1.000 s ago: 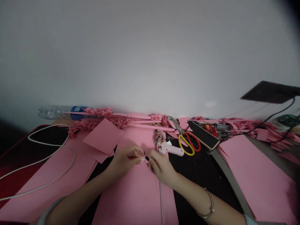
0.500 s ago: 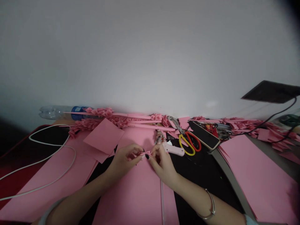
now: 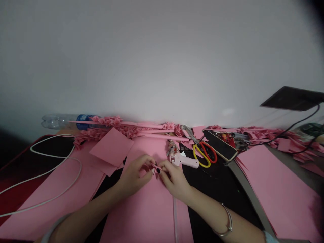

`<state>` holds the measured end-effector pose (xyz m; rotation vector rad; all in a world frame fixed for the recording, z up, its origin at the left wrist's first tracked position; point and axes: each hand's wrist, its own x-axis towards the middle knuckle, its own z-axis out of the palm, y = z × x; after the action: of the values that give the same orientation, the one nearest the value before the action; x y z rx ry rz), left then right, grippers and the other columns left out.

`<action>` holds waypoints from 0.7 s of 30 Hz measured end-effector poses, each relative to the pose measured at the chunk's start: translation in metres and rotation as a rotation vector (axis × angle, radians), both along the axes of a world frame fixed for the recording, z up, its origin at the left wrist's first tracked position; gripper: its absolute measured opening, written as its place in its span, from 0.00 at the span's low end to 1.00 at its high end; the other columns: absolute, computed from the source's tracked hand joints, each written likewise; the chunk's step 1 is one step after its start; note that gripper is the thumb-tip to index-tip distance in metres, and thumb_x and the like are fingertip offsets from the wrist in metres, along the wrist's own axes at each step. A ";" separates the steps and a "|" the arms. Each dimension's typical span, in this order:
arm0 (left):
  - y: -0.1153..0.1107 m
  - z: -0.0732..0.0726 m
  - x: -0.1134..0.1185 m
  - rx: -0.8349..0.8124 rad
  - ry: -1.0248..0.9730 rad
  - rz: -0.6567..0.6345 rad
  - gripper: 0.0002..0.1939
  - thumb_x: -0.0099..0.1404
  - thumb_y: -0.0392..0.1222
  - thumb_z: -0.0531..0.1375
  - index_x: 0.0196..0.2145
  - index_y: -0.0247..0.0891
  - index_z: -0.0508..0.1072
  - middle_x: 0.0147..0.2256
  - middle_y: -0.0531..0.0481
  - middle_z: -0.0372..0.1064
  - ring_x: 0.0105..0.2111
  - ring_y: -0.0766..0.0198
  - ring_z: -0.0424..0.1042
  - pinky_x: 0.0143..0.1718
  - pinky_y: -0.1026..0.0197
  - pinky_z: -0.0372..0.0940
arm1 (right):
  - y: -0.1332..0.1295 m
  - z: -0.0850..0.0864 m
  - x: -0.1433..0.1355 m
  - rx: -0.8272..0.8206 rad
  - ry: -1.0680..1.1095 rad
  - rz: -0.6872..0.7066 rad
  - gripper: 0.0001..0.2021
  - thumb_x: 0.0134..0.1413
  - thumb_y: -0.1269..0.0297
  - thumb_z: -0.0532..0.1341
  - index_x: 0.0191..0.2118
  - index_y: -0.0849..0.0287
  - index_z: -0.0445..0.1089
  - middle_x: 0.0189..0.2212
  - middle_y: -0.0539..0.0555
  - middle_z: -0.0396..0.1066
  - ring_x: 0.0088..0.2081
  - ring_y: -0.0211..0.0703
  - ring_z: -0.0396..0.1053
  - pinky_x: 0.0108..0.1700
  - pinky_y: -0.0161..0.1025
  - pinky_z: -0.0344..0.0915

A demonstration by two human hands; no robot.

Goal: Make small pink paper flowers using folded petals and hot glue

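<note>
Between my fingertips is a small folded piece of pink paper (image 3: 157, 167), partly hidden by the fingers. My left hand (image 3: 135, 173) pinches it from the left. From the other side my right hand (image 3: 176, 179) pinches it too, thumb and fingers close together. Both hands hover over a large sheet of pink paper (image 3: 141, 216). A pale pink glue gun (image 3: 187, 160) lies just beyond my right hand. Scissors (image 3: 205, 153) with one yellow and one red handle rest to the right of it.
Finished pink paper flowers (image 3: 108, 132) on rolled stems lie along the wall. A plastic bottle (image 3: 59, 121) is at the back left, near a white cable (image 3: 78, 175). At the right are a phone (image 3: 220, 145), more pink sheets (image 3: 280, 192) and a dark panel (image 3: 293, 98).
The pink piece has turned from lying nearly flat to a pinched, more upright shape. My right fingers have shifted slightly down, showing more of the glue gun.
</note>
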<state>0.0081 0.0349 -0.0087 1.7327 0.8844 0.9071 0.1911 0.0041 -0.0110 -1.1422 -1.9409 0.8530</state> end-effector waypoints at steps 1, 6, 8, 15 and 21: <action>0.000 -0.001 0.001 -0.001 -0.018 -0.007 0.05 0.61 0.33 0.54 0.35 0.38 0.67 0.33 0.51 0.66 0.33 0.64 0.70 0.36 0.59 0.67 | 0.000 0.001 0.000 0.009 -0.006 0.013 0.08 0.59 0.76 0.51 0.37 0.56 0.63 0.22 0.46 0.67 0.23 0.37 0.62 0.29 0.33 0.56; -0.002 -0.001 0.002 -0.008 -0.089 -0.036 0.11 0.57 0.28 0.54 0.37 0.40 0.63 0.33 0.53 0.63 0.32 0.65 0.70 0.36 0.59 0.67 | 0.000 0.004 0.001 0.035 0.000 0.063 0.07 0.59 0.74 0.51 0.38 0.56 0.63 0.20 0.45 0.62 0.22 0.37 0.59 0.27 0.34 0.54; -0.003 -0.001 0.002 -0.021 -0.119 -0.031 0.12 0.57 0.28 0.55 0.38 0.40 0.62 0.33 0.54 0.62 0.32 0.66 0.70 0.36 0.59 0.67 | 0.000 0.004 0.002 0.055 -0.001 0.062 0.07 0.60 0.73 0.50 0.38 0.57 0.64 0.22 0.46 0.62 0.23 0.38 0.59 0.28 0.34 0.54; -0.007 0.000 0.005 0.039 -0.075 0.018 0.13 0.54 0.28 0.55 0.35 0.41 0.58 0.33 0.55 0.58 0.31 0.65 0.67 0.34 0.60 0.66 | 0.000 0.000 0.002 -0.010 -0.008 0.082 0.08 0.57 0.76 0.50 0.36 0.56 0.61 0.20 0.42 0.54 0.21 0.36 0.55 0.26 0.34 0.51; -0.007 0.004 0.003 0.182 0.087 0.007 0.14 0.53 0.26 0.53 0.24 0.41 0.51 0.30 0.55 0.55 0.29 0.65 0.60 0.30 0.63 0.59 | 0.000 0.000 0.002 -0.006 -0.035 0.083 0.07 0.55 0.74 0.51 0.31 0.54 0.55 0.22 0.46 0.56 0.23 0.39 0.56 0.27 0.36 0.52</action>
<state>0.0110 0.0276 -0.0050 1.9388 0.8874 0.9464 0.1927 0.0037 -0.0113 -1.0926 -2.0276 0.8886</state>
